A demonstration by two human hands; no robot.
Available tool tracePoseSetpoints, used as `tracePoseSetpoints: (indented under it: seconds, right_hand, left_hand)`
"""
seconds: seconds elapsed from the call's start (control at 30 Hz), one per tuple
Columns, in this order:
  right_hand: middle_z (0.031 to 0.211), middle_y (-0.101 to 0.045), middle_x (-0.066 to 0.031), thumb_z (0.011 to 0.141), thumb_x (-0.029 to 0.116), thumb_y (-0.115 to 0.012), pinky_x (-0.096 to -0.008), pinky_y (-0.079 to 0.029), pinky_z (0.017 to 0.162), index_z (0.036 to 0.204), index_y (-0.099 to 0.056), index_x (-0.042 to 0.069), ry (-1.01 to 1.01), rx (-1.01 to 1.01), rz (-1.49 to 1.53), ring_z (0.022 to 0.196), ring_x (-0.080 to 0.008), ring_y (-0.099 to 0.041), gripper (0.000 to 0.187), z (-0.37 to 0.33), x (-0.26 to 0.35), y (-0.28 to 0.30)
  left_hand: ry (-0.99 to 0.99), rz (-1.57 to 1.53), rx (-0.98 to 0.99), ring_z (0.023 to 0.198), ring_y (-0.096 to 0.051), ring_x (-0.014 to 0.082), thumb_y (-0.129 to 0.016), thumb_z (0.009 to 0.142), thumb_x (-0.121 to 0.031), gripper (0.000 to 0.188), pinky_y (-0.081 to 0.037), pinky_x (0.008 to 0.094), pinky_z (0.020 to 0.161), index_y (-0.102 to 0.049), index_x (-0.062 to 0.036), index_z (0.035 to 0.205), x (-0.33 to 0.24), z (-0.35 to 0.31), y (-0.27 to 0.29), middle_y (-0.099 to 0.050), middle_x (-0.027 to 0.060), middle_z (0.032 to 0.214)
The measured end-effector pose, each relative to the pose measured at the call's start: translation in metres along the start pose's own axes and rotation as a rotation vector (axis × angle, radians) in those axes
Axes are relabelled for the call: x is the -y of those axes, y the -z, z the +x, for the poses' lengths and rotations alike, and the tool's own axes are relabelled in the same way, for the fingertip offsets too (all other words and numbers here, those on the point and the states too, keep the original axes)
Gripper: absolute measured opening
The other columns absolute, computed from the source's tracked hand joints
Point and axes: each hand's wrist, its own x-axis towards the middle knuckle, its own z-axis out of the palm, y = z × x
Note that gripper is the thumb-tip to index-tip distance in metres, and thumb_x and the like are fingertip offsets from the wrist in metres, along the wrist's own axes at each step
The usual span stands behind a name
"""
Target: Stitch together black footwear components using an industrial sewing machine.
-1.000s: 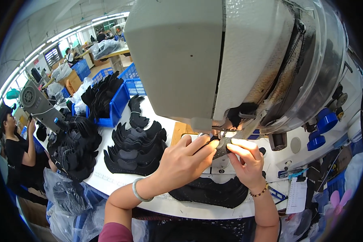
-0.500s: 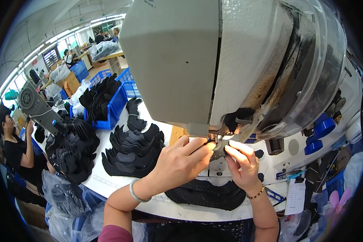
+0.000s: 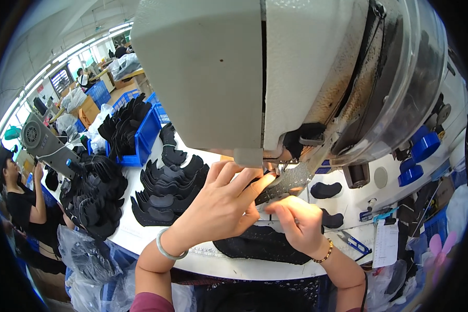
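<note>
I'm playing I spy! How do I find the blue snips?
Start at the big pale sewing machine, then drop to the right hand, wearing the beaded bracelet. Just right of its wrist, on the white table, lie the snips. They're blue with metal tips, unlike the black pieces and white paper nearby.

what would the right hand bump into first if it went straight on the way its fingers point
Most likely the left hand, just beyond the blurred fingertips of the right hand, though depth is hard to judge.
</note>
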Motion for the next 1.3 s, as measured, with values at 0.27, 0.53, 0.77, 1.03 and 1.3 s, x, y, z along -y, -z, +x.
tracePoseSetpoints:
  seconds: [0.27, 0.53, 0.77, 1.03, 1.3]
  right_hand:
    - [0.068, -0.063, -0.0034, 0.093, 0.014, -0.056, -0.0185, -0.039, 0.047, 0.080, -0.063, -0.003, -0.518, 0.013, 0.488, 0.051, -0.0032, -0.050, 0.023, 0.005, 0.013, -0.020]
    - [0.079, -0.068, -0.0070, 0.094, 0.015, -0.054, -0.0171, -0.041, 0.048, 0.085, -0.063, -0.003, -0.481, 0.032, 0.625, 0.053, -0.0036, -0.051, 0.022, -0.001, -0.001, -0.022]
    - [0.081, -0.067, -0.0061, 0.093, 0.014, -0.055, -0.0171, -0.042, 0.050, 0.089, -0.064, -0.004, -0.516, 0.093, 0.577, 0.054, -0.0040, -0.052, 0.020, 0.003, 0.005, -0.019]
    - [0.081, -0.068, -0.0060, 0.092, 0.013, -0.055, -0.0179, -0.043, 0.049, 0.087, -0.066, -0.003, -0.513, 0.146, 0.586, 0.053, -0.0044, -0.053, 0.020, 0.003, 0.000, -0.013]
    - [0.081, -0.069, -0.0050, 0.093, 0.013, -0.054, -0.0175, -0.042, 0.049, 0.085, -0.066, -0.002, -0.452, 0.231, 0.537, 0.052, -0.0042, -0.052, 0.021, 0.007, -0.006, -0.010]
  left_hand:
    - [-0.156, -0.198, -0.106, 0.095, -0.057, 0.0237, -0.068, 0.068, -0.009, 0.040, -0.046, 0.0371, 0.085, -0.061, -0.0050, 0.107, 0.023, -0.006, -0.006, -0.058, 0.0068, 0.105]
    - [-0.144, -0.278, -0.122, 0.094, -0.061, 0.0235, -0.067, 0.069, -0.006, 0.033, -0.049, 0.0332, 0.079, -0.067, -0.0068, 0.102, 0.024, -0.005, -0.006, -0.063, 0.0042, 0.106]
    - [-0.179, -0.244, -0.121, 0.096, -0.061, 0.0261, -0.068, 0.072, -0.008, 0.028, -0.050, 0.0362, 0.080, -0.065, -0.0015, 0.099, 0.021, -0.005, -0.005, -0.063, 0.0076, 0.104]
    - [-0.195, -0.210, -0.065, 0.102, -0.056, 0.0262, -0.067, 0.071, -0.012, 0.031, -0.048, 0.0379, 0.086, -0.060, 0.0015, 0.098, 0.016, -0.002, -0.001, -0.057, 0.0079, 0.102]
    - [-0.195, -0.196, -0.038, 0.103, -0.055, 0.0248, -0.069, 0.067, -0.015, 0.033, -0.048, 0.0374, 0.086, -0.061, -0.0013, 0.096, 0.019, -0.002, 0.001, -0.056, 0.0071, 0.103]
